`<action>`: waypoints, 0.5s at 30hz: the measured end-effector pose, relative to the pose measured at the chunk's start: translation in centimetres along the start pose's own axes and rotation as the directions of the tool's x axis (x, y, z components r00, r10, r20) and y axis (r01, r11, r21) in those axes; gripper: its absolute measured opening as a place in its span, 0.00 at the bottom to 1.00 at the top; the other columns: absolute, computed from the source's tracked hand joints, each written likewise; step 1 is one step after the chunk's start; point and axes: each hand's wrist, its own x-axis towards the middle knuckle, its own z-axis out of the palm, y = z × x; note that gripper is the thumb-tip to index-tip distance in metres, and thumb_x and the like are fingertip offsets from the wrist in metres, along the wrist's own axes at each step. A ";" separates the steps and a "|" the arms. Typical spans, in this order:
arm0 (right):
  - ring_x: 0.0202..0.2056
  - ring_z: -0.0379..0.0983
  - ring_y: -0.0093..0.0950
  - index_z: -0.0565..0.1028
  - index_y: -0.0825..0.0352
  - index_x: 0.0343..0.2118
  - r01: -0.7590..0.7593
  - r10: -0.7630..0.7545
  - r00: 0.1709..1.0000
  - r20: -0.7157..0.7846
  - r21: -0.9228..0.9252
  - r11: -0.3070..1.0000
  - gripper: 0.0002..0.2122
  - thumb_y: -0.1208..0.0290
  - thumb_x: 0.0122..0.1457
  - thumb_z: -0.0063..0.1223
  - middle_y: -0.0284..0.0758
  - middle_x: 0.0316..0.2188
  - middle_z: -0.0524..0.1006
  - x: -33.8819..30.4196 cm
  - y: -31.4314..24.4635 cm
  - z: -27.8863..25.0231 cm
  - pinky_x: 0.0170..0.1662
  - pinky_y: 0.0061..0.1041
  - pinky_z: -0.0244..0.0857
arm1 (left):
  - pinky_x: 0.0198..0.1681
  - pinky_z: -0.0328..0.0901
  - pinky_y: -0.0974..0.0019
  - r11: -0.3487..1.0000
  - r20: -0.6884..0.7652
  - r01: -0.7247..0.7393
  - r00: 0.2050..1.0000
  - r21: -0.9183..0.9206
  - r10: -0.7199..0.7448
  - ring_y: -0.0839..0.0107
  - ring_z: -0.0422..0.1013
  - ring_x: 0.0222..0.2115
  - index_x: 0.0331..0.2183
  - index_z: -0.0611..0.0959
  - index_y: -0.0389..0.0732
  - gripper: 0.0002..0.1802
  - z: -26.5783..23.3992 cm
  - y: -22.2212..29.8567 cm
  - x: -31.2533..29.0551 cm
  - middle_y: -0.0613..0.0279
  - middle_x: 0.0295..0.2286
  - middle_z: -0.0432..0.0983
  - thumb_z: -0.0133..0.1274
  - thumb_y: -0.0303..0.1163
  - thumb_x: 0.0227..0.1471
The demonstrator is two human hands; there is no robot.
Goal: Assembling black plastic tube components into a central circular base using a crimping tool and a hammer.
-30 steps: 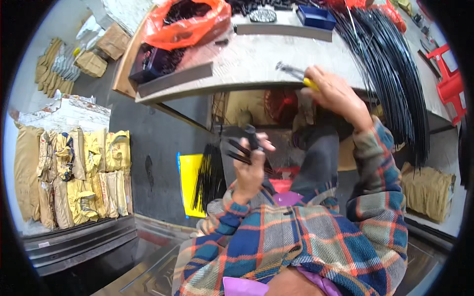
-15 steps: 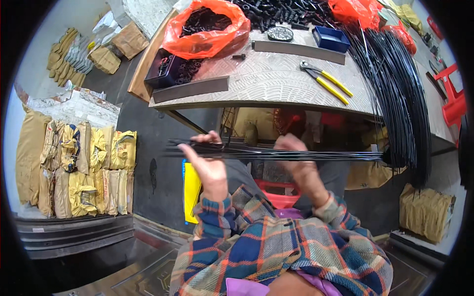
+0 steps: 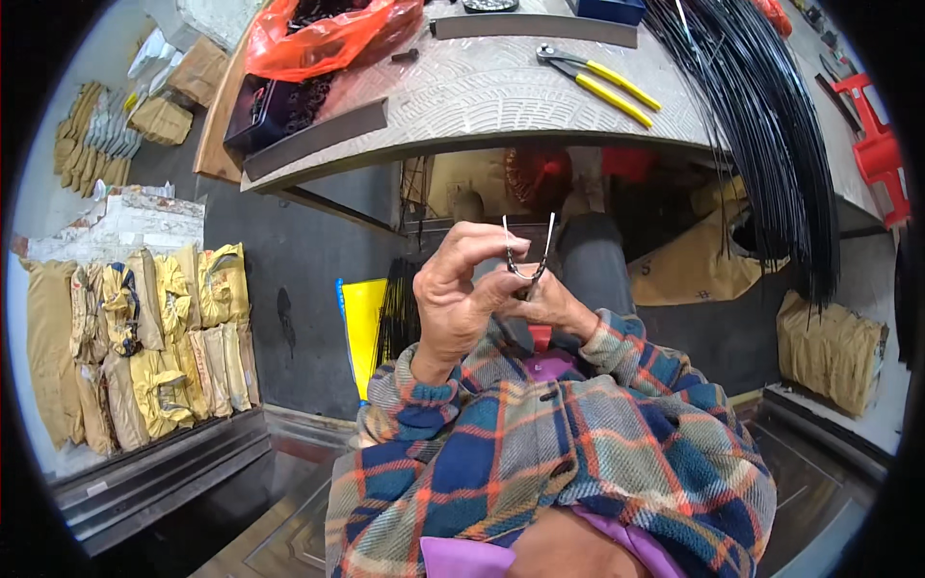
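Observation:
A thin strip or wire (image 3: 547, 252), bent into a U with pale upright ends and a darker bottom, stands between my hands. My left hand (image 3: 451, 294) pinches it between thumb and forefinger. Close against it, my right hand (image 3: 561, 306) has its fingers curled at the strip's lower bend, partly hidden behind the left fingertips. A bundle of thin black strands (image 3: 393, 313) shows beside my left wrist, in front of a yellow panel (image 3: 362, 318); my forearm hides its lower part.
On the table (image 3: 482, 96) ahead lie yellow-handled pliers (image 3: 607, 89), a metal bar (image 3: 535, 29) and a red plastic bag (image 3: 318, 43). Long black strands (image 3: 771, 144) hang over its right edge. Stacked sacks (image 3: 145, 337) stand at left, a brown sack (image 3: 694, 260) under the table.
The black strands that stretched sideways from my left hand now show beside my left wrist. My hands have come together around the U-shaped strip. The view has shifted, with the table higher.

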 end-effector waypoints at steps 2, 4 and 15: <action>0.35 0.65 0.15 0.67 0.70 0.43 0.285 -0.290 0.953 -0.084 -0.063 0.956 0.22 0.76 0.43 0.58 0.28 0.31 0.68 0.8 -1.5 -0.3 0.37 0.15 0.60 | 0.35 0.63 0.76 0.998 -0.098 0.033 0.994 -0.055 -0.038 0.75 0.68 0.30 0.31 0.76 0.33 0.11 1.3 0.1 -0.3 0.59 0.31 0.71 0.57 0.21 0.40; 0.36 0.66 0.18 0.68 0.73 0.41 0.355 -0.271 0.898 -0.346 0.207 0.912 0.18 0.81 0.45 0.56 0.31 0.33 0.66 0.9 -4.1 0.0 0.39 0.16 0.62 | 0.33 0.62 0.77 0.999 -0.161 0.030 0.986 -0.040 -0.036 0.78 0.67 0.30 0.30 0.75 0.33 0.09 1.9 -0.4 -0.5 0.60 0.29 0.71 0.57 0.22 0.43; 0.20 0.65 0.15 0.66 0.68 0.14 0.237 -0.218 0.967 0.133 -0.157 0.959 0.13 0.78 0.37 0.64 0.29 0.16 0.70 0.9 -12.8 -1.2 0.23 0.18 0.57 | 0.27 0.54 0.75 0.923 0.255 0.227 0.955 -0.309 -0.150 0.78 0.61 0.24 0.26 0.78 0.35 0.10 -0.4 2.5 0.5 0.66 0.22 0.66 0.57 0.30 0.39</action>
